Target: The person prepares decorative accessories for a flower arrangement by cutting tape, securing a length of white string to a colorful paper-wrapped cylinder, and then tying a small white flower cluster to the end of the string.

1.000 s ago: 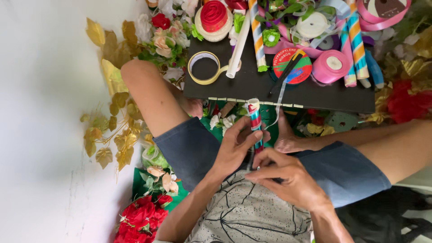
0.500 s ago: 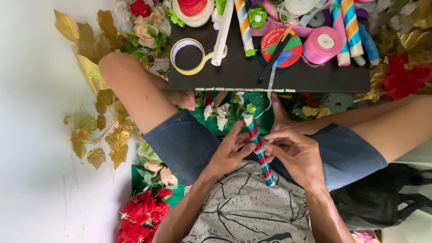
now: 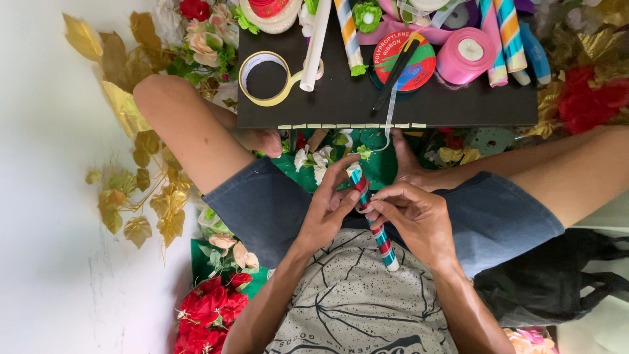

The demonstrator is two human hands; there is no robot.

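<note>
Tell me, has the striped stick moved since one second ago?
Yes. The striped stick has moved away from the black board's near edge, toward the person's chest, held in the left hand and right hand.

2 hands (image 3: 327,213), 1 striped stick (image 3: 371,216), 1 tape ring (image 3: 265,78), 1 pink ribbon roll (image 3: 466,56).

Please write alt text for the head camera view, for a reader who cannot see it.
Seen from above, a seated person's left hand and right hand hold a striped stick over the lap. Ahead, a black board holds ribbon rolls and a tape ring.
</note>
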